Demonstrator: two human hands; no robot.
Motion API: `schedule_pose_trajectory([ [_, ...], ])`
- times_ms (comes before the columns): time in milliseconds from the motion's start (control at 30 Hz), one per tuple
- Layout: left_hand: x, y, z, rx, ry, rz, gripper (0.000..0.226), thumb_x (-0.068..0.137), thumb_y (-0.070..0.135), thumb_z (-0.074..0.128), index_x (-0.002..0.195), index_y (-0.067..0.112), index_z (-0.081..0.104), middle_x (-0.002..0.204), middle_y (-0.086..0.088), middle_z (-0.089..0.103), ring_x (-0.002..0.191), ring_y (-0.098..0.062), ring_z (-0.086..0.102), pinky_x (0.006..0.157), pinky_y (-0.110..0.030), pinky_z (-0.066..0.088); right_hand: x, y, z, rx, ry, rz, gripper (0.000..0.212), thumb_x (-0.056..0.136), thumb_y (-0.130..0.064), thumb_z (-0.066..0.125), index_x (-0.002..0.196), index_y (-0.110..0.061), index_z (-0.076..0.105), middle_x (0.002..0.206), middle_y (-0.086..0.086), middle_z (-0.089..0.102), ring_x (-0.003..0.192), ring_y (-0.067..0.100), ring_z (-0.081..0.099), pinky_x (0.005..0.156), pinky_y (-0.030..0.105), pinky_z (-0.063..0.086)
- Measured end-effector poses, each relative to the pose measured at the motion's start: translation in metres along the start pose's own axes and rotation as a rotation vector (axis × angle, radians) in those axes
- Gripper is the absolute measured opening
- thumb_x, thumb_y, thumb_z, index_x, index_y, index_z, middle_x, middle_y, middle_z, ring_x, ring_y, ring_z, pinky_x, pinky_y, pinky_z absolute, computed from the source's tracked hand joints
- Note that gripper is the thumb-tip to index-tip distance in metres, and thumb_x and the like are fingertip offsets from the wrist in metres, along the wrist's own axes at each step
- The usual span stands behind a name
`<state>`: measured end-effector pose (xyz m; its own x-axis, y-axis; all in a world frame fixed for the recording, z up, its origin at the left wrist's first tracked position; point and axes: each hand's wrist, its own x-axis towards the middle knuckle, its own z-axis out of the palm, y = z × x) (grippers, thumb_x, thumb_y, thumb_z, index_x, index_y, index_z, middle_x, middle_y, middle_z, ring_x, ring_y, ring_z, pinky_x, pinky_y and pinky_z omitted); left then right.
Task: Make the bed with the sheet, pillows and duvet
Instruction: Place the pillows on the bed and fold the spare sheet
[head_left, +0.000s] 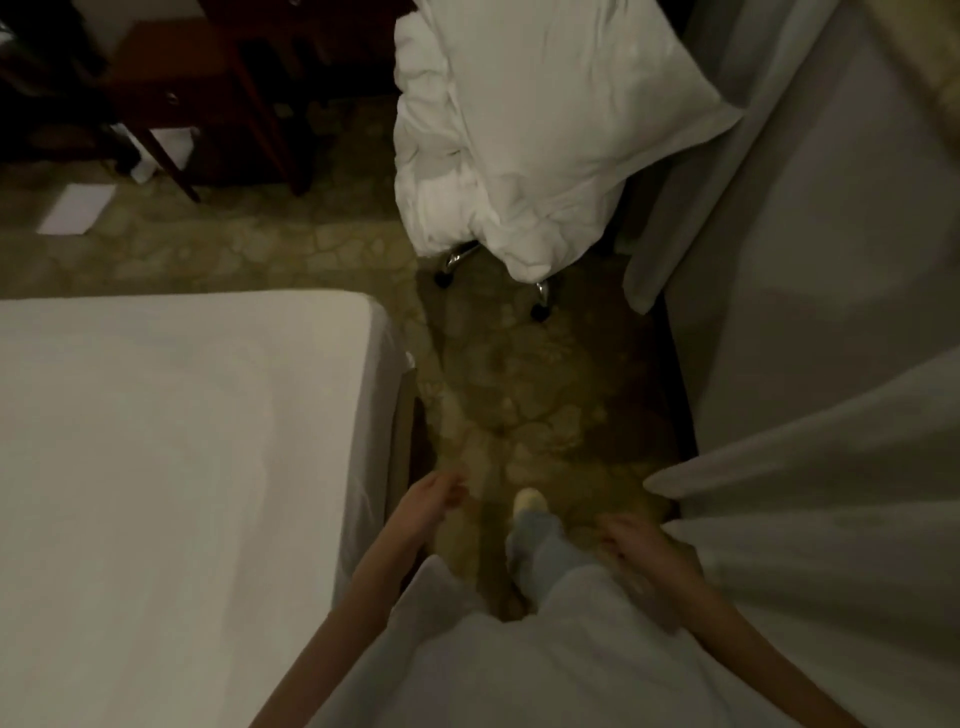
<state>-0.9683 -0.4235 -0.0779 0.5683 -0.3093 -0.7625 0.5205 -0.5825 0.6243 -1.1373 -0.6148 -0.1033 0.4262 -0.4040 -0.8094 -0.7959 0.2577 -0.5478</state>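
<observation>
While I stand in the aisle between two beds, my left hand (434, 491) hangs at about 7 o'clock of the frame, fingers loosely curled, grasping nothing, just beside the edge of the left bed (171, 467). That bed carries a flat white sheet (156, 395), smooth on top and draped over the near corner. My right hand (636, 553) is at 5 o'clock, motion-blurred; it lies against loose white fabric (810, 519) spilling off the bed on the right, but whether it grips the cloth I cannot tell. At 12 o'clock, a white pillow (576, 98) lies on a bunched duvet (447, 171), both piled on a wheeled chair (540, 299), of which only chrome legs and castors show. One foot (530, 503) is forward on the patterned carpet (519, 395). Dark wooden furniture (208, 93) at 11 o'clock.
</observation>
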Motion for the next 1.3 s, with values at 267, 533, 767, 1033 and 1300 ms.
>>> schedule_pose_trajectory([
  [267,0.063,0.061,-0.032,-0.125,0.111,-0.097,0.022,0.101,0.017,0.041,0.09,0.015,0.061,0.091,-0.007,0.065,0.08,-0.016,0.059,0.068,-0.025,0.044,0.101,-0.177,-0.002,0.024,-0.079,-0.059,0.034,0.101,-0.014,0.042,0.128,0.003,0.051,0.125,0.02,0.057,0.118,0.033,0.055,0.074,0.021,0.045],
  [533,0.173,0.147,-0.089,-0.151,0.136,-0.113,0.024,0.099,0.006,0.041,0.111,-0.009,0.056,0.085,-0.013,0.06,0.073,-0.02,0.056,0.053,-0.016,0.05,0.191,-0.329,0.009,0.014,-0.074,-0.118,0.032,0.102,-0.018,0.042,0.126,-0.003,0.054,0.124,0.014,0.059,0.112,0.024,0.058,0.06,0.01,0.044],
  [767,0.263,0.295,-0.115,-0.106,0.103,0.034,0.017,0.099,0.012,0.043,0.093,0.009,0.059,0.099,-0.012,0.06,0.081,-0.017,0.057,0.064,-0.019,0.045,0.239,-0.435,0.003,0.112,-0.034,-0.154,0.025,0.101,-0.022,0.044,0.117,-0.007,0.057,0.11,0.008,0.061,0.096,0.016,0.058,0.067,0.018,0.044],
  [1033,0.337,0.457,-0.109,-0.037,-0.008,0.21,0.03,0.102,0.027,0.036,0.114,0.01,0.058,0.111,-0.003,0.065,0.105,-0.019,0.059,0.093,-0.034,0.044,0.286,-0.505,-0.022,0.087,0.002,-0.196,0.014,0.099,-0.015,0.046,0.103,-0.013,0.059,0.11,0.011,0.062,0.096,0.018,0.057,0.081,0.025,0.044],
  [1300,0.411,0.597,-0.082,-0.074,0.064,0.322,0.017,0.097,0.025,0.048,0.107,0.016,0.059,0.11,-0.001,0.063,0.101,-0.015,0.058,0.091,-0.032,0.043,0.355,-0.653,-0.086,-0.111,0.133,-0.554,0.032,0.097,-0.017,0.05,0.127,-0.009,0.057,0.123,0.003,0.059,0.111,0.014,0.053,0.09,0.02,0.039],
])
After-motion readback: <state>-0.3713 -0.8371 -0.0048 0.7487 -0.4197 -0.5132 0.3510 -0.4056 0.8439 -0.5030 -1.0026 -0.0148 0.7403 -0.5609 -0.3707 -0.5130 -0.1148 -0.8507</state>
